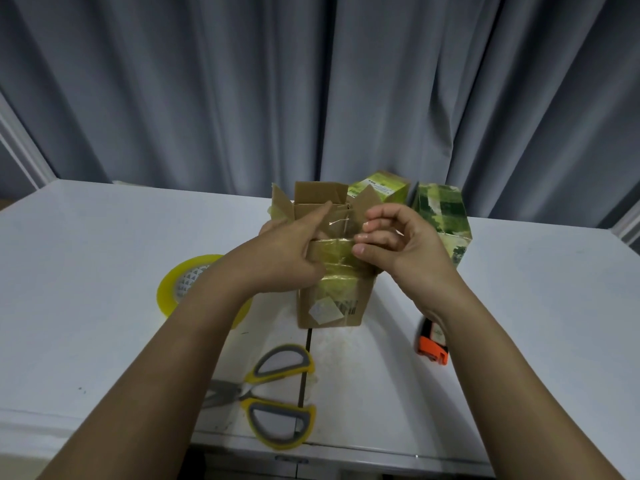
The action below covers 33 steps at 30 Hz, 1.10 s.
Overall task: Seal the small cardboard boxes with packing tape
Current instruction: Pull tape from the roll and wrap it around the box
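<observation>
A small brown box (pixel 330 289) stands upright near the middle of the white worktop (pixel 519 306), its top flaps (pixel 320 192) up and splayed, so it is not yet sealed. The left hand (pixel 291 251) grips the box's upper left side, fingers curled round the near wall with the forefinger stretched along the rim. The right hand (pixel 394 237) hovers at the upper right corner with fingers bent close together, pinching what looks like a strip of clear tape (pixel 341 225) stretched across the opening; the film is too glassy to trace its edges. Yellowish tape already wraps the box's front. The box looks light and thin-walled: stiff along its folded edges but ready to buckle if squeezed mid-panel, and likely to slide on the smooth worktop unless one hand steadies it. The safest hold seems to be at the corners or along the top rim, pressing the flaps flat before the strip goes down. The tape itself will be limp, sticky and prone to fold onto itself or cling to fingertips, so it is best kept taut by its ends. The roll (pixel 173 289) lies left of the box, partly behind the left forearm; scissors (pixel 277 393) lie nearer the front edge and an orange cutter (pixel 433 348) to the right. Two green printed boxes (pixel 443 216) stand just behind.
</observation>
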Motion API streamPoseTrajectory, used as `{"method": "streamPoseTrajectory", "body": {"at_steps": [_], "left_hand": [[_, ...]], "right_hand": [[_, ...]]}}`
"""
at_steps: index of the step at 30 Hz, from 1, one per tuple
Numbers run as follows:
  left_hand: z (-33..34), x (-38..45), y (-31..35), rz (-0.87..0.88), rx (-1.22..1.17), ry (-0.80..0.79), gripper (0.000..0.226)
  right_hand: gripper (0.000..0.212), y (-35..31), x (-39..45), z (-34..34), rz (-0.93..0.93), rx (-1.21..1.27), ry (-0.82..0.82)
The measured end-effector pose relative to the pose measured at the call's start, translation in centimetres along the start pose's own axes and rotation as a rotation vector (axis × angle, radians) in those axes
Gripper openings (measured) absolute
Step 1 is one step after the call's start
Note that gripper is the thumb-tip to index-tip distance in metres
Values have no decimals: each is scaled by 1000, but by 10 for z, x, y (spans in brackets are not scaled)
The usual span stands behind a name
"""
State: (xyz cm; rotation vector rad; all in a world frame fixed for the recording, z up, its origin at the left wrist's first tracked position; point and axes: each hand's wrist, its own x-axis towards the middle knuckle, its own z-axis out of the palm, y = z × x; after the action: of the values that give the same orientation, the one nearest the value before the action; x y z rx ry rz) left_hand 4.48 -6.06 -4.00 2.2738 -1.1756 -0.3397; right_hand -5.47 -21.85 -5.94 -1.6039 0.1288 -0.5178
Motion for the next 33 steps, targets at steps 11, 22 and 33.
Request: {"method": "streamPoseTrajectory", "body": {"at_steps": [11,22,33], "left_hand": [[5,-1,-4,-11,-224,-14,97],[22,8,-7,-107,-198,162,94],[29,12,-2,-178,-150,336,89]], "right_hand": [[44,10,-4,5,-28,-21,20],[45,13,-3,12,-79,-117,59],[41,17,-5,19,-227,-323,153]]}}
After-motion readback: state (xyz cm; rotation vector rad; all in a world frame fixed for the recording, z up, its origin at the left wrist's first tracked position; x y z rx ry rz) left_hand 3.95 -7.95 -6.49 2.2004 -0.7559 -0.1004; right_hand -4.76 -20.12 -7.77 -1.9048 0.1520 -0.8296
